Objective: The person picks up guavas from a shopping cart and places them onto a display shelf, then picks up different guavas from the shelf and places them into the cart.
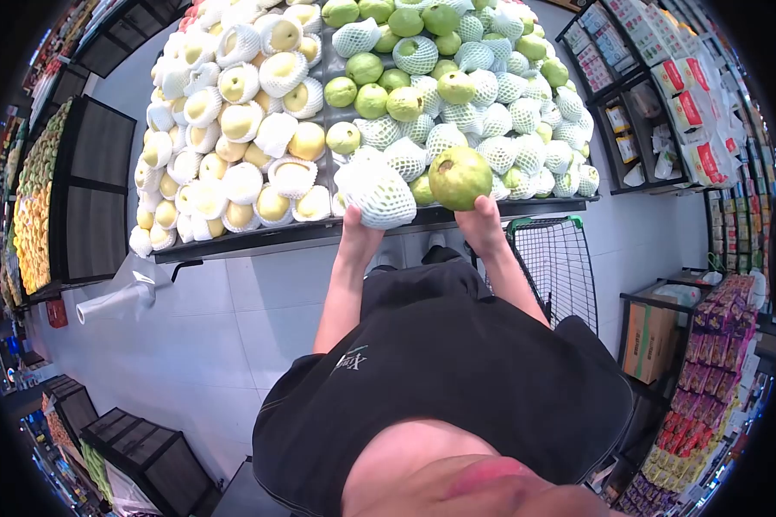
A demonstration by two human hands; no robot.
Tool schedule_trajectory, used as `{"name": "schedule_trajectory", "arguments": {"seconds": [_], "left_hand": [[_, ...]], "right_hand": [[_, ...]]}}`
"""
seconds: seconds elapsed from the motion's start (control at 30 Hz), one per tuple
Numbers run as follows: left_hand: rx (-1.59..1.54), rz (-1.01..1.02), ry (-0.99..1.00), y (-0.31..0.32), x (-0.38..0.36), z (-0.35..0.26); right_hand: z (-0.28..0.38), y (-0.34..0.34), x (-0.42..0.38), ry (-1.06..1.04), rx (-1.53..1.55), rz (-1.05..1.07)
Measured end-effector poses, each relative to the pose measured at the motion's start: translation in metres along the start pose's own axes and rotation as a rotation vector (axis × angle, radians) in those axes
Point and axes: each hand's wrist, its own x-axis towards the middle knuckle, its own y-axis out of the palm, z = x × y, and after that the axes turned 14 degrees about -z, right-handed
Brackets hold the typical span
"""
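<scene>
Guava (459, 178), bare and green, is held up at the front edge of the display counter (259, 245), in the right hand (480, 226). The thumb (485, 206) presses its near side while the fingers grip from underneath, mostly out of sight behind the fruit. Just beside it, the left hand (360, 234) grips a white netted bundle (376, 191) in the same fashion; there is probably a fruit inside, though the glare on the foam leaves me unsure. Beyond the hands, green guavas (404, 102) lie heaped to the right, many of them netted, and pale yellow fruit (240, 121) to the left. A wire cart (567, 276) stands by the right forearm (514, 280).

To hold the pair well, I'd let the right palm bear the weight rather than dig in with the thumb, since bare skin could bruise. Foam may slide, so a broad, gentle hold suits the left. Small wrist turns, both pieces above the heap, would let any slip end on padded fruit.
</scene>
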Motion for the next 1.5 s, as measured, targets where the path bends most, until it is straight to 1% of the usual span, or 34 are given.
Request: {"name": "schedule_trajectory", "arguments": {"seconds": [0.03,0.13,0.17,0.2,0.23,0.27,0.3,0.33,0.37,0.4,0.43,0.47,0.5,0.57,0.67,0.77,0.8,0.9,0.93,0.97,1.03,1.1,1.13,1.23,1.33,1.43,1.5], "left_hand": [[-0.013,-0.055,-0.001,0.005,0.0,0.011],[0.33,0.009,0.046,0.026,0.032,0.015],[0.429,-0.014,0.094,0.044,0.045,0.014],[0.531,-0.038,0.143,0.075,0.06,0.006],[0.549,0.014,0.197,0.102,0.08,0.003],[0.676,0.041,0.313,0.117,0.109,0.008],[0.857,0.041,0.446,0.148,0.128,0.003],[0.946,0.046,0.552,0.163,0.161,0.011],[1.095,0.025,0.661,0.189,0.184,0.013],[1.281,0.032,0.867,0.211,0.212,0.018],[1.356,0.071,1.027,0.22,0.253,0.03],[1.461,0.072,1.123,0.236,0.28,0.037],[1.581,0.101,1.176,0.249,0.307,0.044],[1.716,0.12,1.342,0.264,0.361,0.064],[1.973,0.095,1.316,0.281,0.406,0.082],[2.17,0.08,1.011,0.287,0.419,0.091],[2.166,0.134,1.065,0.282,0.418,0.09],[2.198,0.187,1.319,0.276,0.401,0.087],[2.184,0.226,1.352,0.276,0.392,0.086],[2.196,0.251,1.356,0.274,0.387,0.087],[2.212,0.304,1.369,0.271,0.381,0.086],[2.179,0.251,1.348,0.267,0.385,0.085],[2.16,0.222,1.338,0.264,0.386,0.083],[2.149,0.185,1.316,0.261,0.382,0.086],[2.167,0.135,1.275,0.252,0.377,0.083],[2.208,0.129,1.238,0.236,0.376,0.072],[2.125,0.105,1.369,0.228,0.374,0.066]], "right_hand": [[0.0,-0.012,0.004,-0.025,-0.058,-0.036],[0.03,-0.043,0.035,-0.16,-0.295,-0.065],[0.048,-0.049,0.051,-0.203,-0.36,-0.077],[0.064,-0.052,0.072,-0.282,-0.38,-0.078],[0.084,-0.054,0.094,-0.323,-0.429,-0.073],[0.095,-0.066,0.124,-0.428,-0.517,-0.127],[0.111,-0.078,0.158,-0.593,-0.691,-0.155],[0.127,-0.087,0.188,-0.701,-0.851,-0.219],[0.152,-0.077,0.202,-0.685,-0.91,-0.252],[0.162,-0.084,0.227,-0.764,-1.023,-0.294],[0.17,-0.094,0.255,-0.844,-1.135,-0.336],[0.176,-0.107,0.283,-0.911,-1.204,-0.321],[0.179,-0.12,0.308,-0.978,-1.271,-0.307],[0.183,-0.135,0.335,-0.923,-1.383,-0.302],[0.18,-0.156,0.352,-0.9,-1.545,-0.262],[0.185,-0.164,0.344,-0.856,-1.643,-0.186],[0.187,-0.168,0.343,-0.858,-1.652,-0.193],[0.182,-0.177,0.334,-0.862,-1.677,-0.204],[0.182,-0.178,0.334,-0.881,-1.682,-0.205],[0.183,-0.177,0.333,-0.901,-1.689,-0.206],[0.184,-0.179,0.335,-0.83,-1.646,-0.204],[0.183,-0.182,0.34,-0.762,-1.611,-0.211],[0.185,-0.18,0.339,-0.71,-1.653,-0.21],[0.179,-0.177,0.337,-0.644,-1.576,-0.249],[0.172,-0.175,0.325,-0.629,-1.519,-0.313],[0.16,-0.182,0.324,-0.646,-1.521,-0.363],[0.158,-0.182,0.319,-0.678,-1.538,-0.393]]}}
